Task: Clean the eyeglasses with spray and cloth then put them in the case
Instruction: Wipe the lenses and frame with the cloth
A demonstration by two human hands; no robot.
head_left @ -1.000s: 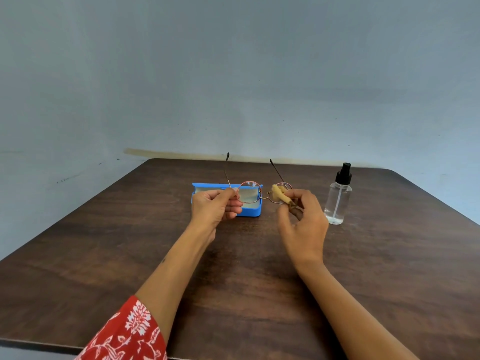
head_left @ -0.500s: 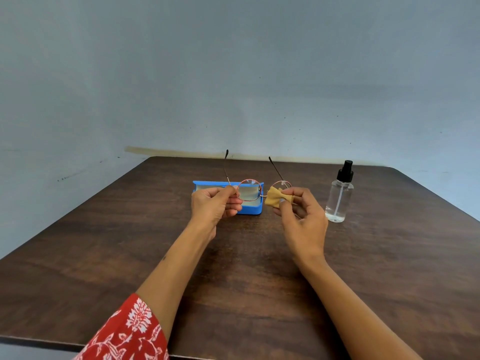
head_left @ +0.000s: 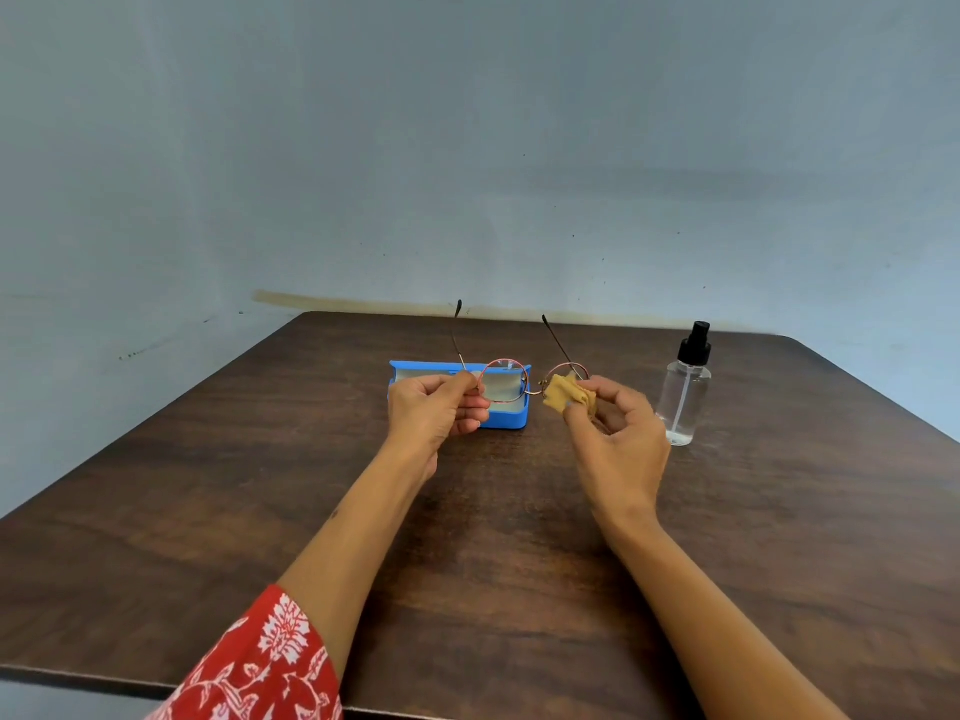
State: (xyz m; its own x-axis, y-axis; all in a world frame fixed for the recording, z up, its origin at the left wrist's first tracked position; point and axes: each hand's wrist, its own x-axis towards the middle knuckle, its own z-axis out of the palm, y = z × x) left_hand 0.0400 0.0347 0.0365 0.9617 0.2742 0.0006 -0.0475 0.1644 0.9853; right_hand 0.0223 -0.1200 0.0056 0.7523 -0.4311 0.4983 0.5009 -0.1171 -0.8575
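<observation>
Round thin-rimmed eyeglasses [head_left: 503, 380] hang above the table with both temples pointing away from me. My left hand [head_left: 435, 413] pinches them at the left hinge. My right hand [head_left: 618, 433] presses a small tan cloth [head_left: 563, 392] against the right lens, which the cloth mostly hides. Behind my left hand the blue case [head_left: 506, 418] lies open on the table. A clear spray bottle [head_left: 684, 394] with a black nozzle stands upright just right of my right hand.
The dark wooden table [head_left: 260, 501] runs to a grey-blue wall at the back. Its near edge crosses the bottom of the view, where my red patterned sleeve [head_left: 260, 662] shows.
The cloth has opened from a narrow twist into a flatter pad over the right lens. My right hand has rubbed slightly; the left hand and glasses stay almost still.
</observation>
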